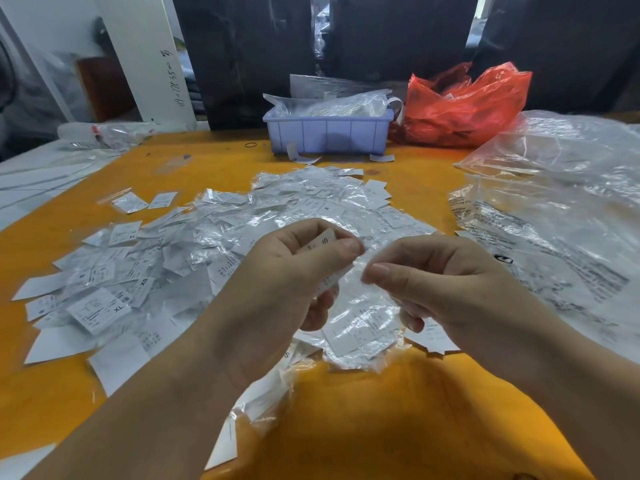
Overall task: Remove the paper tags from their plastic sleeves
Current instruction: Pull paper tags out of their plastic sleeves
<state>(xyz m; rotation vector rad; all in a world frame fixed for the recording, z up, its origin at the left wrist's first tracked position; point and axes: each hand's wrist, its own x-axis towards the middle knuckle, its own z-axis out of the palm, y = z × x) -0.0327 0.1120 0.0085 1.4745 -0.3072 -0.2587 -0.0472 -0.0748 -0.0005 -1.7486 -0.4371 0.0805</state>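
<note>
Both forearms enter from the near edge of the orange tabletop (363, 427) and meet above its middle. Left hand (291, 271): fingers curled, thumb pressed down on a small stack of paper tags (320, 242); the top tag shows a printed "S". Right hand (446, 275): thumb and forefinger pinching the edge of a clear plastic sleeve (360, 271), which spans the gap between the two hands; other fingers curled underneath. Cannot tell whether a tag is partly inside that sleeve, as glare hides it. Below and beyond the hands, a broad heap of sleeved tags (311, 206) covers the middle of the tabletop, plastic shining. Toward the left edge lies a spread of bare white tags (100, 306), overlapping, with size marks "XL", "XS", "S" legible on a few. Two sleeved tags (145, 201) sit apart from the heap, further toward the far left. At the far edge, centre, stands a lilac plastic bin (329, 133) filled with crumpled clear plastic; loose white strips lie against its front wall. Just right of the bin, touching it, a red plastic bag (464, 105), crumpled. Large clear printed bags (561, 209) are piled along the right edge. A small black rubber band (250, 145) lies on bare tabletop left of the bin.
</note>
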